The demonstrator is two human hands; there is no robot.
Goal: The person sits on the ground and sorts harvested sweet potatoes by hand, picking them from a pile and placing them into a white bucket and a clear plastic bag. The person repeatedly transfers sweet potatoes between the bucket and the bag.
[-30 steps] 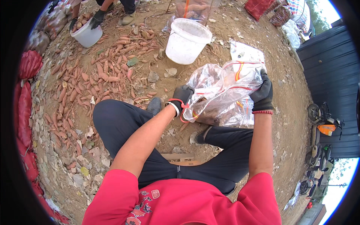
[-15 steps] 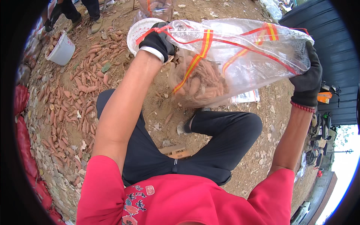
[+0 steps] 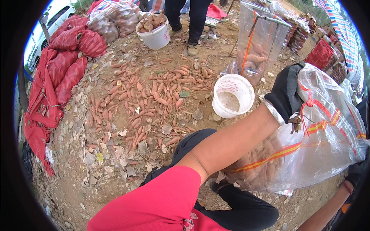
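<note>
My left hand (image 3: 284, 92), in a black glove, is closed on the gathered top of a clear plastic bag (image 3: 323, 150) with red and yellow stripes; a red tie hangs beside it. Sweet potatoes (image 3: 250, 154) show dimly through the bag's lower left part, partly behind my forearm. My right hand (image 3: 355, 173), also gloved, grips the bag's far right side at the picture's rim, its fingers partly hidden. An empty white bucket (image 3: 233, 96) stands just left of my left hand.
Loose sweet potatoes (image 3: 142, 96) cover the ground. Red sacks (image 3: 65, 81) line the left, near a white car (image 3: 58, 19). A bucket of tubers (image 3: 152, 35) stands by another person's legs (image 3: 183, 17). An upright bag on a frame (image 3: 258, 42) and more sacks (image 3: 323, 54) are behind.
The view has swung up and right. I have lifted the bag from the ground between my legs, and both hands and the bag now sit at the picture's right.
</note>
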